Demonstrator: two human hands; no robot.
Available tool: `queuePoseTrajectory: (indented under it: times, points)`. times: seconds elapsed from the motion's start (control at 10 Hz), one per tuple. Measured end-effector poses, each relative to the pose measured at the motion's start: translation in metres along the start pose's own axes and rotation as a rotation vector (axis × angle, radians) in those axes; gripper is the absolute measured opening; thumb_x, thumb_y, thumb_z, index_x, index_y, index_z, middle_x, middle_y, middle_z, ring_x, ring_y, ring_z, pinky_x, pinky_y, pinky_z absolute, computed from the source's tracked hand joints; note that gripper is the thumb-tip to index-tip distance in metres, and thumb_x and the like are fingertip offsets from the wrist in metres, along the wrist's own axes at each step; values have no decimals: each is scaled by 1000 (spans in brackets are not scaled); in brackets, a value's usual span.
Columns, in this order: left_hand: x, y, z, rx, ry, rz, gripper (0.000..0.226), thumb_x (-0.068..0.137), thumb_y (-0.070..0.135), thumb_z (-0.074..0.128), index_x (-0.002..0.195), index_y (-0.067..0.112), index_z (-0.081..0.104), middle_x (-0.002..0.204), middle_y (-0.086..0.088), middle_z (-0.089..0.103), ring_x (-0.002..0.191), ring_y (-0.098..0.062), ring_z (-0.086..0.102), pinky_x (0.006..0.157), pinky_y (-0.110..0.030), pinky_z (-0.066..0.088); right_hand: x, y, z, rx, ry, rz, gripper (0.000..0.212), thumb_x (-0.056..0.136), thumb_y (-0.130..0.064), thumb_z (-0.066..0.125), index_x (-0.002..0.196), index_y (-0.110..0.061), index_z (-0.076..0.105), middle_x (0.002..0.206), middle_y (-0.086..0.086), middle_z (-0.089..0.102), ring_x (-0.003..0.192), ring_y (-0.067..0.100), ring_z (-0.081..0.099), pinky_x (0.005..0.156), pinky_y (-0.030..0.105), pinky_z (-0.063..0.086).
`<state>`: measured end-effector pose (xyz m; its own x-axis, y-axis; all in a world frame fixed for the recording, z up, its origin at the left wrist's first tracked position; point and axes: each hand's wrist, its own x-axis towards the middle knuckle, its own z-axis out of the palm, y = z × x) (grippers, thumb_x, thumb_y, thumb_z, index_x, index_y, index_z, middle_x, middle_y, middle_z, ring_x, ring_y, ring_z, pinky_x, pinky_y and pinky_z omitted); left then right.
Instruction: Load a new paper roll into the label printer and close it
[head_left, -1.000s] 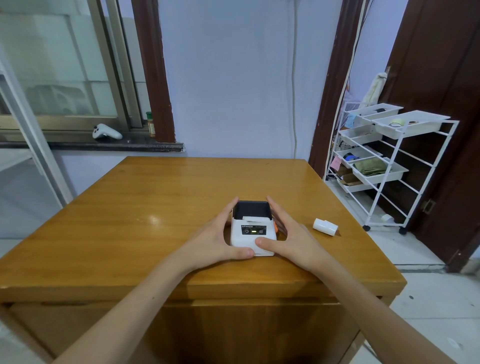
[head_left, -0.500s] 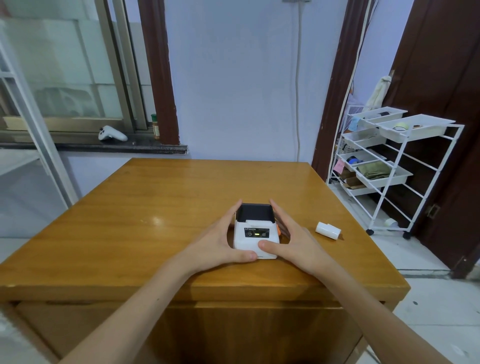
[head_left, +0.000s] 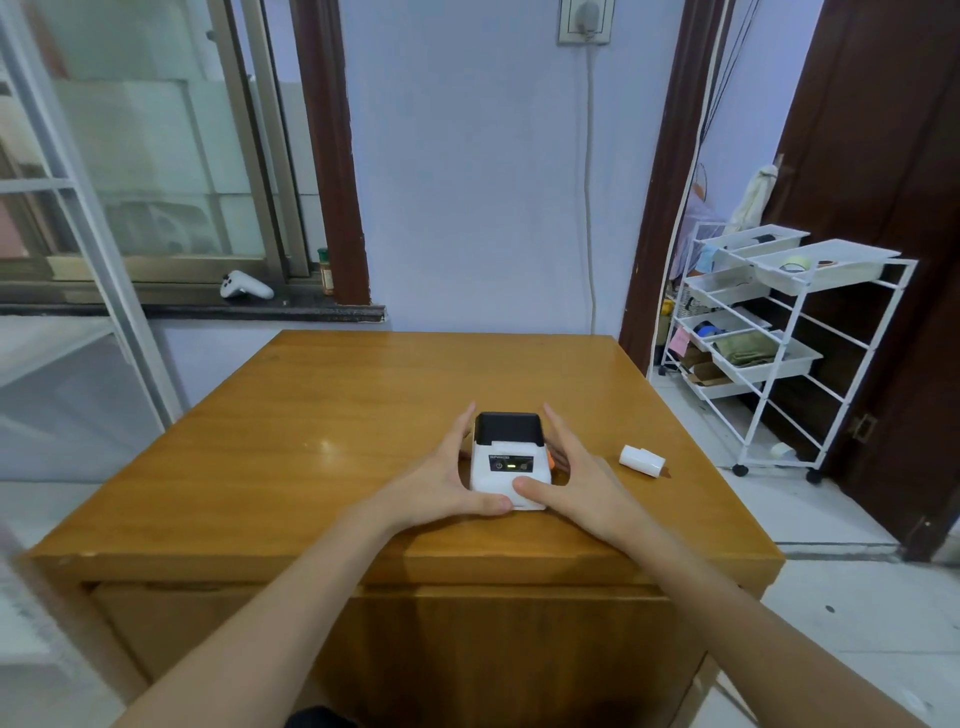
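A small white label printer (head_left: 509, 462) with a black lid and a lit green light stands near the front of the wooden table (head_left: 322, 415). Its lid looks closed. My left hand (head_left: 441, 478) cups its left side, thumb along the front bottom edge. My right hand (head_left: 576, 478) cups its right side next to an orange tab (head_left: 551, 459), thumb on the front corner. A white paper roll (head_left: 642, 460) lies on the table to the right of the printer, apart from my right hand.
A white wire rack on wheels (head_left: 779, 338) with trays stands on the floor right of the table. A dark door (head_left: 883, 208) is behind it. A white controller (head_left: 244, 286) lies on the window sill at the back left.
Both hands stay on the printer's sides. The camera has tilted up, so the table and printer sit lower in view.
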<state>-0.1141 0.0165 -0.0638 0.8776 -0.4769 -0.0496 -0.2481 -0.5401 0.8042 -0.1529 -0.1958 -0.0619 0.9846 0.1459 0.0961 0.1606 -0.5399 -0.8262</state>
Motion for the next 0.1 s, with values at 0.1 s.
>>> queuePoseTrajectory:
  times: [0.1]
  points:
    - [-22, 4, -13, 15, 4, -6, 132, 68, 48, 89, 151, 53, -13, 168, 4, 11, 151, -16, 25, 120, -40, 27, -16, -6, -13, 43, 49, 6, 101, 82, -44, 74, 152, -47, 1, 158, 3, 34, 142, 17, 38, 117, 37, 31]
